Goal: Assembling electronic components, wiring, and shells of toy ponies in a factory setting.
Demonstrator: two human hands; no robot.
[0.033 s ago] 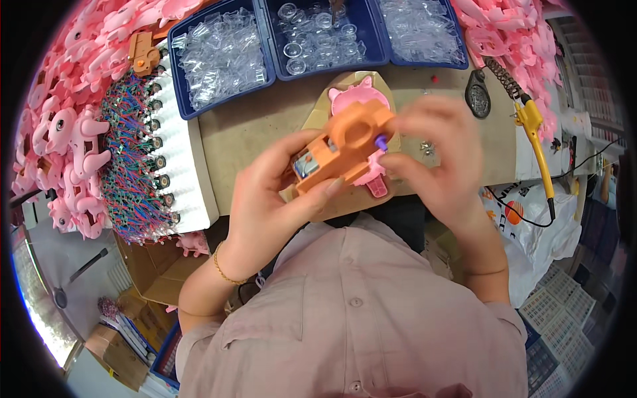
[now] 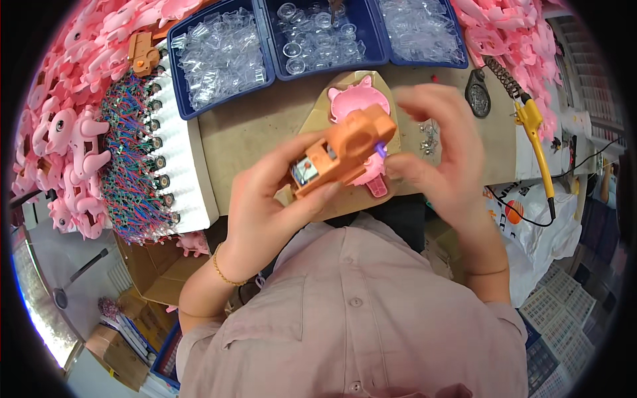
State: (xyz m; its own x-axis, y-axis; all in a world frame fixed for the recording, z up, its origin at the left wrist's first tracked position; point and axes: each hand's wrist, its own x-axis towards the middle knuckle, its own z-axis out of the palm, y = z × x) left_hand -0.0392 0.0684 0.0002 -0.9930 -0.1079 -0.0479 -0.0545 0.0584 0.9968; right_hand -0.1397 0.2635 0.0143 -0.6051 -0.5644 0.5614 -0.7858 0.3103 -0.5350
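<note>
My left hand (image 2: 262,199) grips an orange plastic housing (image 2: 337,174) by its lower left part, thumb along the near side. The housing has a round ring-shaped boss and an open bay with a small metal-looking part in it. A purple peg (image 2: 380,149) sticks out of its right end. Just right of the peg is my right hand (image 2: 451,159), thumb and fingers apart, slightly blurred, with nothing visible in it. Under the housing, a pink animal-shaped shell (image 2: 359,99) lies on a tan board (image 2: 318,119), partly hidden by the housing.
Blue bins (image 2: 273,69) of clear plastic parts stand along the back. Wired parts lie on a white tray (image 2: 192,166) at left. Pink toy shells (image 2: 86,129) pile at both far corners. A yellow soldering iron (image 2: 537,146) hangs at right; small screws (image 2: 428,138) lie near my right hand.
My right fingers have opened away from the purple peg. The orange housing has turned slightly in my left hand.
</note>
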